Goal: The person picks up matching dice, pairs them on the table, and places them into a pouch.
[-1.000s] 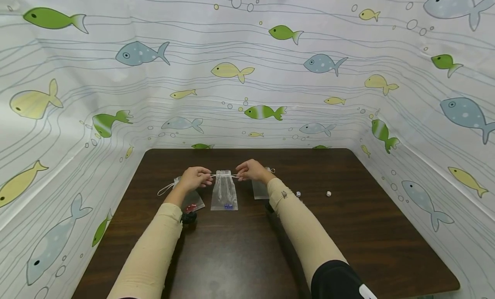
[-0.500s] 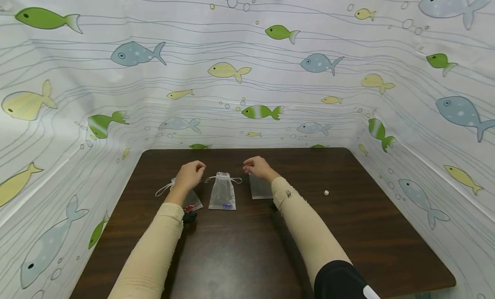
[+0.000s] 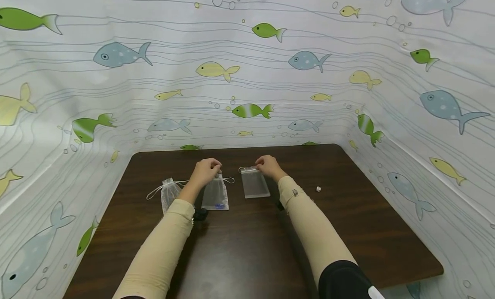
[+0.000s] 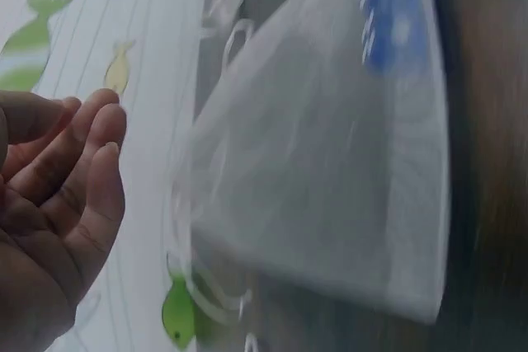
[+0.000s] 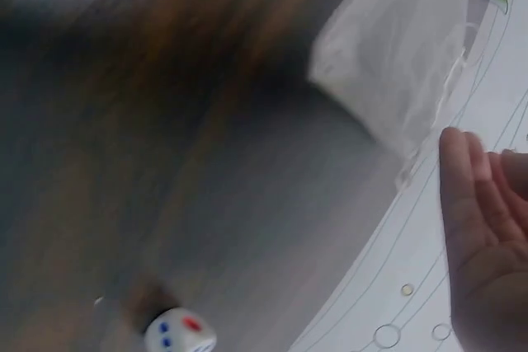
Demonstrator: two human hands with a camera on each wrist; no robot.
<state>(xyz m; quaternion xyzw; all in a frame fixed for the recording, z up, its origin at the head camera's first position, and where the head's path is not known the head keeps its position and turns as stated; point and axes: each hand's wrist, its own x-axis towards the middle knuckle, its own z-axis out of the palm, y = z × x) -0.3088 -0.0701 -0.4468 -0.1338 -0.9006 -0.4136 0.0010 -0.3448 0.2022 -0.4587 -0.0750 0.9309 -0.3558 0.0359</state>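
Above the middle sheer drawstring bag [image 3: 215, 196] is my left hand [image 3: 205, 172], its fingers loosely bent with nothing between them. Blue dice [image 4: 398, 18] show through the bottom of that bag, and its white cord loops stick out at the sides. My right hand [image 3: 270, 166] hovers by the top corner of another sheer drawstring bag [image 3: 255, 185], which lies flat with no dice visible inside. Its fingers [image 5: 462, 195] look fairly straight and hold nothing. The left drawstring bag [image 3: 169, 191] is partly hidden behind my left forearm.
A white die [image 3: 318, 189] with red and blue pips lies on the dark wooden table [image 3: 239, 247], right of the bags. A fish-patterned white sheet [image 3: 216, 110] surrounds the table at the back and sides.
Both hands were at the middle bag's cords a second ago and have let go. The right hand has moved right to the right bag; the left stays over the middle bag. The view has turned right.
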